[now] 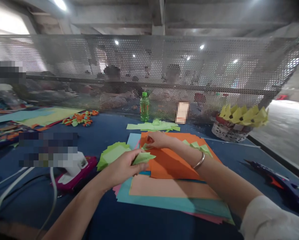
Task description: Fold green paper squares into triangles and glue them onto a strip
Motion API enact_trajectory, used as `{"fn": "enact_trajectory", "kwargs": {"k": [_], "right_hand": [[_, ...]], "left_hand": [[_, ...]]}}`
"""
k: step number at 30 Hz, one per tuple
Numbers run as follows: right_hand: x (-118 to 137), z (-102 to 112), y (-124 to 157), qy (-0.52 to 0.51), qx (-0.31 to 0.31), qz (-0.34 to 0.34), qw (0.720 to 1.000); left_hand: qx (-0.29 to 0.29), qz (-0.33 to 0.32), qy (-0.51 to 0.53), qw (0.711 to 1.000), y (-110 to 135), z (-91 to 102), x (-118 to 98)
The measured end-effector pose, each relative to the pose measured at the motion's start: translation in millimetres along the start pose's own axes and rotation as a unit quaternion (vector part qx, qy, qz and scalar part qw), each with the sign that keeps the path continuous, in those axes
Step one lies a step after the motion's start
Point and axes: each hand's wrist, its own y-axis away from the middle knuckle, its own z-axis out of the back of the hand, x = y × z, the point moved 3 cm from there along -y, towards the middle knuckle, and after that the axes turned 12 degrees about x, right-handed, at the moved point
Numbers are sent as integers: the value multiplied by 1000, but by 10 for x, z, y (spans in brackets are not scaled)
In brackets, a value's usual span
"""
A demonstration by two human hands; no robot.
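My left hand [129, 166] is closed on a folded piece of light green paper [145, 157], thumb below and fingers above. Just beyond it, my right hand [159, 140] is curled with its fingertips pinched at another bit of light green paper [145, 146]; whether the two bits are one piece cannot be seen. Both hands are over a stack of orange paper [174, 163], which lies on peach and blue sheets [164, 200]. Left of my left hand sits a pile of light green paper pieces [114, 153]. A row of folded green pieces [200, 147] lies partly behind my right forearm.
Light green strips [139, 127] and a green bottle [144, 108] stand before a perforated metal screen [144, 60]. A pink power strip [74, 178] with cables is at left, a glue gun [281, 183] at right. Behind it is a basket [229, 130] with yellow folded paper.
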Motion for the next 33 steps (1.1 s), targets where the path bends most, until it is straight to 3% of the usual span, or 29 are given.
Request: {"fn": "enact_trajectory", "kwargs": {"k": [5, 14, 24, 33], "right_hand": [[4, -50, 77, -24, 5, 27, 999], [-132, -40, 344, -119, -80, 54, 988], [-101, -52, 570, -218, -133, 132, 958], [-122, -14, 699, -204, -178, 152, 951]], "left_hand": [[-13, 10, 26, 1000, 34, 35, -22], [-87, 15, 55, 995, 153, 247, -12], [-57, 18, 161, 985, 72, 215, 132], [-46, 30, 191, 980, 18, 204, 194]]}}
